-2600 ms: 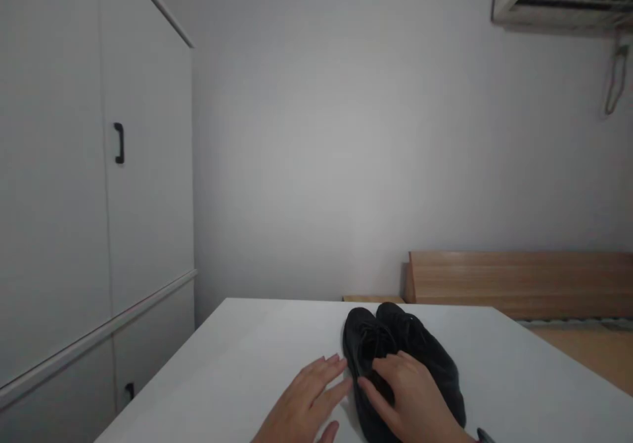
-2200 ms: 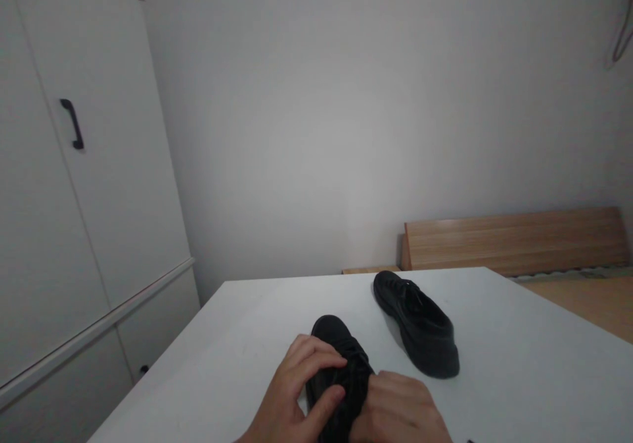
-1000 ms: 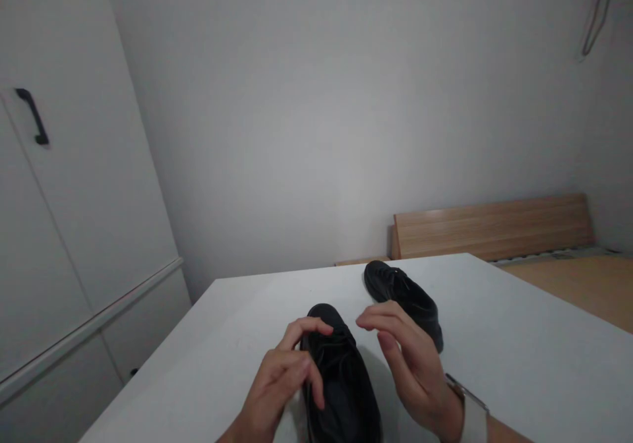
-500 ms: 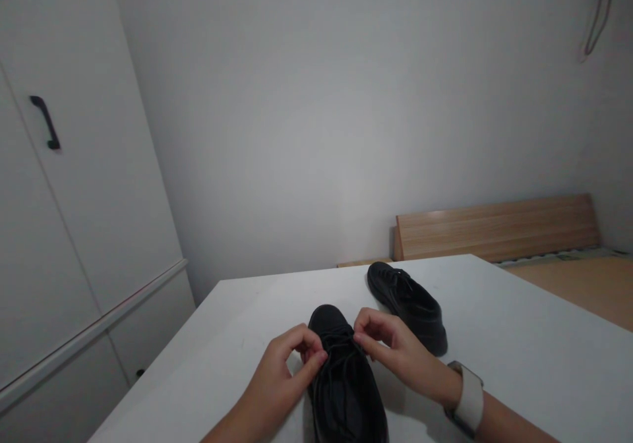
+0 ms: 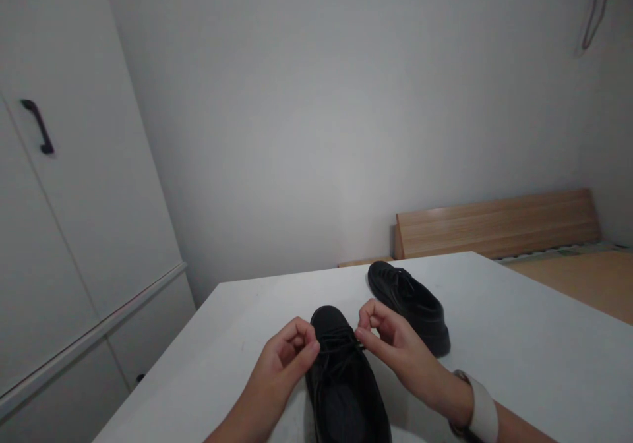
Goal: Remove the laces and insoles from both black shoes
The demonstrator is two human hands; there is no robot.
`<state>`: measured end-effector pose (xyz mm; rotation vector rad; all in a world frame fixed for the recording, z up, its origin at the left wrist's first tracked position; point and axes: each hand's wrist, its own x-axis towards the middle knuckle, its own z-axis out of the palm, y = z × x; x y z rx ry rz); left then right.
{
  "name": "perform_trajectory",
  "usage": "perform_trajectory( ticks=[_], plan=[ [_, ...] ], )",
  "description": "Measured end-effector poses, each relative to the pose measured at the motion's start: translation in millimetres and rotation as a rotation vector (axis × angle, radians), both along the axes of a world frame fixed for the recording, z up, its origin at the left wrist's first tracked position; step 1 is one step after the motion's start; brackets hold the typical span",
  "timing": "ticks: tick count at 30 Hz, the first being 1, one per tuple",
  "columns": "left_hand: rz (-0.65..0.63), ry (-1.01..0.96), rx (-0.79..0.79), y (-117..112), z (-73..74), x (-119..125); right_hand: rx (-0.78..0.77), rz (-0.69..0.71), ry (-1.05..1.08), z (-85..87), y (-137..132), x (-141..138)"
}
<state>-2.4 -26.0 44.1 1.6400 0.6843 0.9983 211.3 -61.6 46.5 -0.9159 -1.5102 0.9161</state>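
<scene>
A black lace-up shoe (image 5: 324, 321) lies on the white table in front of me, toe pointing away and its opening toward me. Black shoelaces (image 5: 339, 357) cross over its front. On the shoe's left side my left hand (image 5: 291, 357) pinches a lace between thumb and forefinger. My right hand (image 5: 388, 337), with a pale band on the wrist, pinches a lace on the right side; a short bit of it shows by the fingertips. Behind the right hand stands a second black shoe (image 5: 413, 304), also laced.
The white table (image 5: 257, 318) reaches back toward the wall. A white cabinet (image 5: 99, 199) with a dark handle stands at the left. At the right behind the table are a wooden headboard (image 5: 494, 224) and a bed surface (image 5: 578, 278).
Both hands have moved slightly apart, the left one to the left and the right one to the right, each keeping its pinch. The shoes have hardly shifted.
</scene>
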Motion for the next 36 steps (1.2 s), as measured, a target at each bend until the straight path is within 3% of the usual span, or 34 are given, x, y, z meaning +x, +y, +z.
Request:
perform_trajectory(
  ticks=[10,13,16,22,26,30,36],
  plan=[
    [0.008,-0.237,-0.134,1.0,3.6,2.5,-0.050,0.006,0.164,-0.1,-0.8,1.0],
    [-0.052,-0.284,-0.258,-4.4,6.7,0.6,-0.102,0.101,0.188,1.8,-0.9,4.3],
    [-0.098,-0.274,-0.312,-6.4,7.0,-1.9,-0.132,0.109,0.111,-2.6,4.9,8.6],
    [0.025,0.044,-0.047,7.4,-5.3,-1.9,-0.257,0.093,-0.027,-23.5,23.0,12.9],
    [0.008,0.172,-0.020,11.4,-14.2,0.2,-0.191,0.106,-0.045,-22.8,21.5,10.7],
    [0.035,0.204,0.011,9.7,-13.9,1.5,-0.101,0.039,-0.104,-17.0,14.1,6.3],
    [0.238,0.239,0.241,7.7,-8.0,0.1,-0.001,-0.011,-0.194,-15.3,7.2,3.9]
  ],
)
